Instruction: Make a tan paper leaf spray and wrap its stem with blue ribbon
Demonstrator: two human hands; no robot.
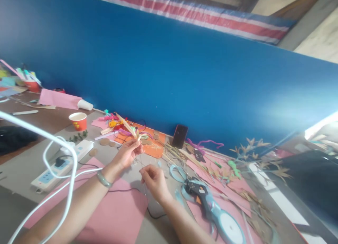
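My left hand [130,153], with a bracelet [104,179] on its wrist, is closed around the base of a pale dried-leaf piece [129,125]. Its long pointed blades stick up and to the left above the fingers. Just below and to the right, my right hand [155,182] is curled with thumb and forefinger pressed together. A faint thin strand seems to run between the hands, too fine to name, and what the right fingers pinch is unclear. A black hot glue gun [196,191] lies to the right of this hand, beside light blue ribbon [177,173].
White cables cross the left side near a power strip [63,165]. Pink paper [116,210] lies under my forearms. A paper cup [78,121] stands at left; a phone [180,136] leans on the blue partition [171,68]. Dried stems [253,198] and pipe cleaners [204,143] are scattered at right.
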